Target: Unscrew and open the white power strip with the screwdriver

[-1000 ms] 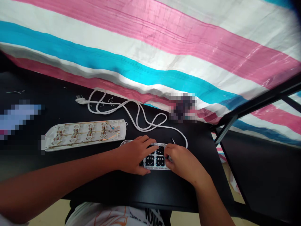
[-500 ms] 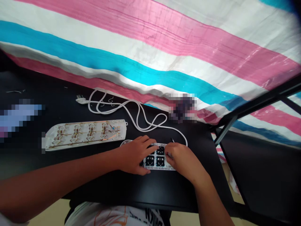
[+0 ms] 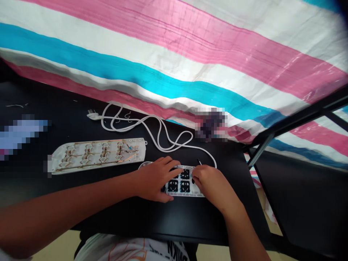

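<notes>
A white power strip cover [image 3: 190, 194] with black socket inserts [image 3: 185, 186] lies on the dark table in front of me. My left hand [image 3: 160, 179] spans its left part, fingers over the far side and thumb at the near edge, holding it down. My right hand [image 3: 208, 181] is closed in a pinch over the cover's right end. A small dark piece shows at its fingertips, and a thin black tip [image 3: 199, 162] juts out beyond the hand; the fingers hide the rest. The other power strip half [image 3: 99, 156], with metal contact strips, lies open at the left.
A white power cord [image 3: 152, 127] with a plug [image 3: 93, 115] lies in loops behind the strip. Small wire scraps [image 3: 128, 116] are near it. A striped plastic sheet [image 3: 174, 54] hangs behind the table, with a metal frame [image 3: 261, 152] at the right.
My right hand's fingers have shifted slightly, and the small dark piece at the fingertips now shows. My left hand and the power strip cover stay in place.
</notes>
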The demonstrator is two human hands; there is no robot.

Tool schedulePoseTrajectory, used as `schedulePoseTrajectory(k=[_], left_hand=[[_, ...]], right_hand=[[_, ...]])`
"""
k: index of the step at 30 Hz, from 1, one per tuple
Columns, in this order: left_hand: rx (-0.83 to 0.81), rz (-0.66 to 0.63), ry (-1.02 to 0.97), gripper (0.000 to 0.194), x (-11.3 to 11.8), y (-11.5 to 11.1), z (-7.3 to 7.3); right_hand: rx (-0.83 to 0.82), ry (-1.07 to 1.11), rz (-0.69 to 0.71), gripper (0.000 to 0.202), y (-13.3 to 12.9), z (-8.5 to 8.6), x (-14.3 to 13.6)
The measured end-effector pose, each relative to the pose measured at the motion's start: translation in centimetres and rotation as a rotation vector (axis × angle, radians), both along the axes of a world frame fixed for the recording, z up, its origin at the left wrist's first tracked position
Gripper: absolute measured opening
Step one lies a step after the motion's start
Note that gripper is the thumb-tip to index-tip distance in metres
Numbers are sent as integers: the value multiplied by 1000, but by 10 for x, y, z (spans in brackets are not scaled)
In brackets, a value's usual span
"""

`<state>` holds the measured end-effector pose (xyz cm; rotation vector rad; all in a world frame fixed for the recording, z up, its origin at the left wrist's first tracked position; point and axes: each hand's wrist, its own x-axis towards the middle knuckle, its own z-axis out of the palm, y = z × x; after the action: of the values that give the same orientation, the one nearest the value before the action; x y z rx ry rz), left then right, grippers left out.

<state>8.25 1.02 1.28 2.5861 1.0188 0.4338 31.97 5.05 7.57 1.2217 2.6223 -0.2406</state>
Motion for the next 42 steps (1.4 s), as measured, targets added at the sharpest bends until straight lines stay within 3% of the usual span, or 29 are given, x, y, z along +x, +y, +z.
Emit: schedulePoseTrajectory(k=[15,24,32,37,42], left_hand=[[-5,3,25,87,0,1,-1],[-5,6,5,86,1,0,-1],[19,4,-4,87,1,0,-2],[7,6,-5,85,1,0,-1],[-4,4,2,86,1,1,-1]], right_hand=[[21,-17,-51,20,-2,1,-3],[6,28,-17,9,-6,1,-1],[-53,53,-55,19,-9,4,-1],[-51,16,-64,10,-10,4,-3],[-42,6,-80,14,-11,4,-6]])
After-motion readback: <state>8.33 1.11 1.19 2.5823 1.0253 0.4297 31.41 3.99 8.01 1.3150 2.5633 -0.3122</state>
